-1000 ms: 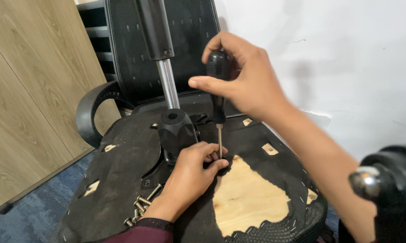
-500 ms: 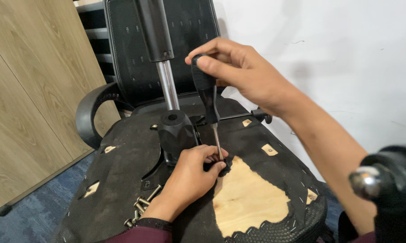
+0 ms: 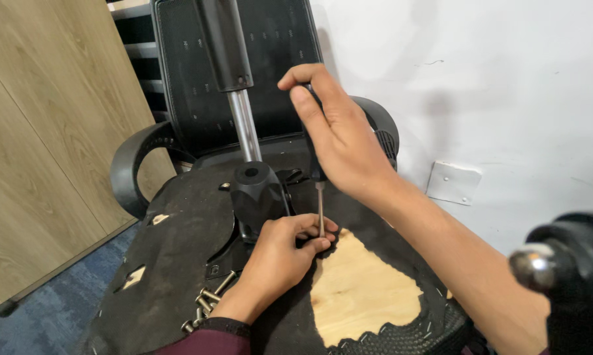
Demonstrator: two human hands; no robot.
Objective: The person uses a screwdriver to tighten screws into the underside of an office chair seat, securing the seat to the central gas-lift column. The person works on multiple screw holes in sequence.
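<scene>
Between my left fingers (image 3: 313,231) I steady the thin steel shaft while my right hand (image 3: 339,135) grips the black-handled screwdriver (image 3: 320,197); I should keep it upright.

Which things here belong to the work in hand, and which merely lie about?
In use:
right hand gripping the black-handled screwdriver
left hand steadying its tip
upturned black chair seat base
black metal seat mechanism

Lying about:
loose silver bolts
white wall plate
wood-grain panel
</scene>
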